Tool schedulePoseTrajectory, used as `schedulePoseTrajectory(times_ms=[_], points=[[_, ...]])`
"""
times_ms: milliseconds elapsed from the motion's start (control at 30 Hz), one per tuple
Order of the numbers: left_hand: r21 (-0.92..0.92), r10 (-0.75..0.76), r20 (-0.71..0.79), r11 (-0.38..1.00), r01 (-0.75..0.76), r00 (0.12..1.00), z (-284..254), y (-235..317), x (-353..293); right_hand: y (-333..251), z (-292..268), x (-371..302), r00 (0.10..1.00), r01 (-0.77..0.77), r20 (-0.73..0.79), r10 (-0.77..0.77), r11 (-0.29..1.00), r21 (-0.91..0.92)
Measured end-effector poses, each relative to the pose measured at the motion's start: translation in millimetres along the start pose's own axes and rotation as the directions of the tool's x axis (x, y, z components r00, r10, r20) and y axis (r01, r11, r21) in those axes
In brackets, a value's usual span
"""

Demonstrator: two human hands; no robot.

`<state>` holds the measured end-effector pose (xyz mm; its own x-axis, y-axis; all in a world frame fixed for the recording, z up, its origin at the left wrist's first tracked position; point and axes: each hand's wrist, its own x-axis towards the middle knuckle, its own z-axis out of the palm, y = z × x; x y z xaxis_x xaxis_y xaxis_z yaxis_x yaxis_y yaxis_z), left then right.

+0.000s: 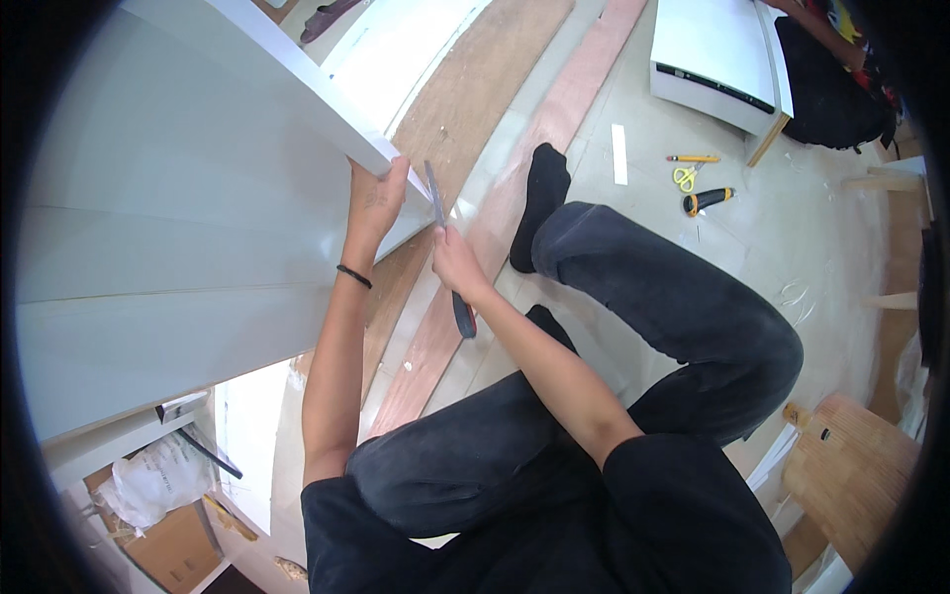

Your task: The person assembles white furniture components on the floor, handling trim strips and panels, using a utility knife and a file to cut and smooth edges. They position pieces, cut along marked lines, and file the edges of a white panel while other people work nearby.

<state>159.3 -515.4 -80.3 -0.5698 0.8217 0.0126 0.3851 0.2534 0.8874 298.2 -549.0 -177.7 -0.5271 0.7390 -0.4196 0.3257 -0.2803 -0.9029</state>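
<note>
My left hand [378, 201], with a dark band on its wrist, is closed round the edge of a large white panel [188, 198], which stands tilted at the left. Some of its fingers are hidden behind that edge. Close beside it, my right hand [458, 263] grips what looks like a metal file. The narrow grey blade of the file [433, 190] points away from me, next to the panel's edge. Below my palm sticks out its black and red handle [464, 319]. Whether the blade touches the panel, I cannot tell.
Long wooden boards [475, 89] lie on the floor under the panel. A white drawer-like unit [714, 59] stands far right, near another person's arm [829, 35]. A pencil [693, 158], yellow scissors [685, 178] and a utility knife [709, 201] lie right of my foot. A wooden stool [851, 475] is near right.
</note>
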Motion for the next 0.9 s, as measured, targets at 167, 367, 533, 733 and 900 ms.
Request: schedulePoseTrajectory(times_ms=[167,367,533,733,900], points=[[0.039,0.037,-0.033,0.999,-0.036,0.999,2,-9,0,37,13,-15,0.967,0.175,-0.158,-0.2,0.972,-0.157],[0.019,-0.03,-0.023,0.999,0.031,0.999,3,-5,-2,37,14,14,0.996,-0.081,-0.035,0.081,0.997,0.0],[0.083,-0.063,-0.036,0.994,0.065,0.997,3,-8,2,44,12,-16,0.993,-0.112,0.033,0.112,0.993,0.023],[0.113,-0.017,-0.052,0.993,0.023,0.999,4,-13,1,53,24,16,0.996,0.017,-0.092,-0.01,0.997,0.081],[0.076,-0.026,-0.015,0.997,0.028,1.0,2,-8,-1,68,7,-3,0.998,-0.043,-0.033,0.046,0.995,0.095]])
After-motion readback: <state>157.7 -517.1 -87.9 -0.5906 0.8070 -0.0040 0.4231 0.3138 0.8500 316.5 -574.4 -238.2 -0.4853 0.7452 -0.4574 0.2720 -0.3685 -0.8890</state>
